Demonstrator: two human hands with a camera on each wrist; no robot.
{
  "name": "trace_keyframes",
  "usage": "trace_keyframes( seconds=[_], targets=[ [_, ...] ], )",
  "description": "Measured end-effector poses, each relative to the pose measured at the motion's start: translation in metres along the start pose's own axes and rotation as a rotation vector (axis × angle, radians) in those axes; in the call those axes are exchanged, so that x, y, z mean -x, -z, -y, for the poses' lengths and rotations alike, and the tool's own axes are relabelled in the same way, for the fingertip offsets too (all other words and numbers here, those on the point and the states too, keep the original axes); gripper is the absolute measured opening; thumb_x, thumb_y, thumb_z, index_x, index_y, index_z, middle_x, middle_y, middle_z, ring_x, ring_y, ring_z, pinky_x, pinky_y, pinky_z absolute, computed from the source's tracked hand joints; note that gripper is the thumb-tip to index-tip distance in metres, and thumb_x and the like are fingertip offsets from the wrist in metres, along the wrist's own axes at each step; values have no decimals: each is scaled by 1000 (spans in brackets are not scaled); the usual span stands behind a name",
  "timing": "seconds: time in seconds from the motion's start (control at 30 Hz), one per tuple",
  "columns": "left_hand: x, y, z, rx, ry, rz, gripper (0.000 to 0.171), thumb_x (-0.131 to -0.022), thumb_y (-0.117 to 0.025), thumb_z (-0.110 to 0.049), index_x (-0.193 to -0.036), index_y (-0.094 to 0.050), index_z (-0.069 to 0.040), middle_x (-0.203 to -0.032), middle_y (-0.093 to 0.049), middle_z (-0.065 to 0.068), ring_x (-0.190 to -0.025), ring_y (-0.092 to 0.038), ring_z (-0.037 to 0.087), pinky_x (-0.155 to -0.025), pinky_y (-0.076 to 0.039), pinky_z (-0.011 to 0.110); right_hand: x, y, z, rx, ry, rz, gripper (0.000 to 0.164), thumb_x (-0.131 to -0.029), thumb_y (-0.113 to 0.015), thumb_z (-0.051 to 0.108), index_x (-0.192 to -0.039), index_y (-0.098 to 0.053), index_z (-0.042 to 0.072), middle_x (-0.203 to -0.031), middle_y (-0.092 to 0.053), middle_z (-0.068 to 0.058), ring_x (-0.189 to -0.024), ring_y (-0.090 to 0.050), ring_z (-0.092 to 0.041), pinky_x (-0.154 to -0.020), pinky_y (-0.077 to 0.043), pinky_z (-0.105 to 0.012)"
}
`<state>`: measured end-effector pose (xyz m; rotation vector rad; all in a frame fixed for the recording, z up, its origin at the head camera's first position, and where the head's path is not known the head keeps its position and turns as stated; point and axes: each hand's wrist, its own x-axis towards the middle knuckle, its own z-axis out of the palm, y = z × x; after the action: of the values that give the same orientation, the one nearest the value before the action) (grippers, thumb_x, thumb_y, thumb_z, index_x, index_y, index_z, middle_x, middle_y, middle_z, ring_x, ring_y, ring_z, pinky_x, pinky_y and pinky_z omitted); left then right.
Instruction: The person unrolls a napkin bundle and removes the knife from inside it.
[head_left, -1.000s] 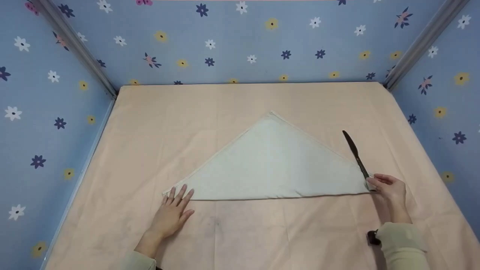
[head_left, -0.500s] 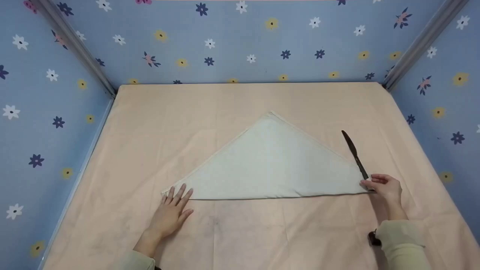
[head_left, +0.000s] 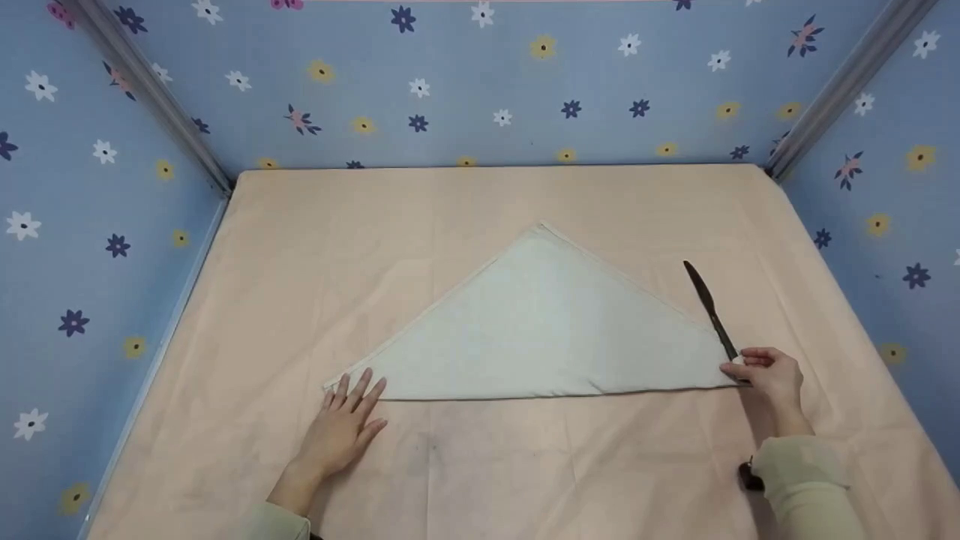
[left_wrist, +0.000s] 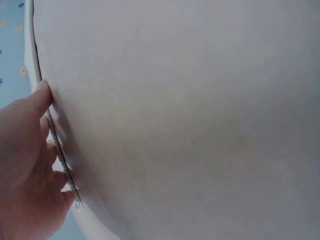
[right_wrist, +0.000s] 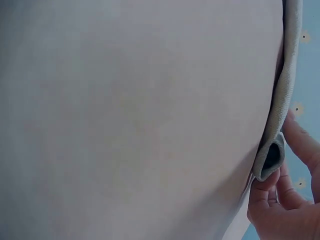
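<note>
A pale cloth napkin (head_left: 517, 322), folded into a triangle, lies on the table with its long edge towards me. On its right end rests a dark table knife (head_left: 705, 300), blade pointing away and beyond the cloth. My right hand (head_left: 776, 382) pinches the napkin's right corner at the knife's handle. The right wrist view shows the napkin's corner (right_wrist: 272, 155) curled over, with a dark hollow inside; my fingers hide most of the handle. Spread flat, my left hand (head_left: 341, 435) rests its fingers on the napkin's left corner.
A peach cloth (head_left: 300, 247) with faint creases covers the table. Blue flowered panels (head_left: 480, 82) stand at the back and both sides, with grey posts (head_left: 847, 82) at the back corners.
My right hand has shifted slightly left with the napkin's corner, which now covers more of the knife's handle end. My left hand stays in place.
</note>
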<state>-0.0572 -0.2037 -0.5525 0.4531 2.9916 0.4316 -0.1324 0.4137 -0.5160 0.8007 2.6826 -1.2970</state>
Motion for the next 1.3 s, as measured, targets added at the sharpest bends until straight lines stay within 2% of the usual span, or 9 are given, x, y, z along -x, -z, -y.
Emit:
trace_keyframes(
  seconds=[0.4,0.77,0.93,1.07,1.2,1.3],
  targets=[
    [-1,0,0,0,6,3,56,-90,-46,-38,-139,-32,-13,-144,-21,12,-129,-13,40,-102,-12,55,2,4,3,11,5,6,44,-72,-73,13,-108,-56,-5,-76,-56,5,-62,-48,2,-52,-44,-14],
    [0,0,-1,2,-1,-12,56,-90,-47,-37,-138,-33,-13,-144,-23,12,-129,-14,41,-101,-13,56,0,6,-1,35,30,-24,42,-74,-69,16,-108,-57,-5,-69,-54,15,-58,-48,6,-54,-42,-12],
    [0,1,-1,0,-2,-13,56,-90,-47,-37,-138,-33,-12,-144,-23,13,-129,-14,41,-101,-14,56,-1,7,-3,2,1,-38,39,-74,-68,15,-106,-58,-5,-72,-54,10,-58,-49,3,-51,-43,-14],
    [-1,1,-1,-7,4,-9,56,-90,-47,-38,-138,-33,-12,-144,-23,12,-129,-14,41,-101,-13,56,-2,7,-5,-26,-22,-76,33,-74,-67,13,-102,-60,-4,-71,-54,8,-59,-49,-1,-49,-47,-22],
    [-1,0,-1,-9,8,-5,56,-90,-47,-38,-138,-33,-13,-144,-23,12,-129,-14,41,-101,-13,55,-2,11,-8,-44,-15,-79,34,-77,-65,14,-105,-60,-5,-72,-55,10,-60,-49,0,-49,-47,-20],
    [-1,0,-1,-9,7,-7,56,-90,-47,-39,-138,-33,-13,-144,-23,12,-129,-14,41,-101,-13,56,-4,14,-12,-73,-19,-63,23,-78,-64,14,-98,-64,4,-69,-55,13,-58,-52,1,-48,-48,-22]
  ],
)
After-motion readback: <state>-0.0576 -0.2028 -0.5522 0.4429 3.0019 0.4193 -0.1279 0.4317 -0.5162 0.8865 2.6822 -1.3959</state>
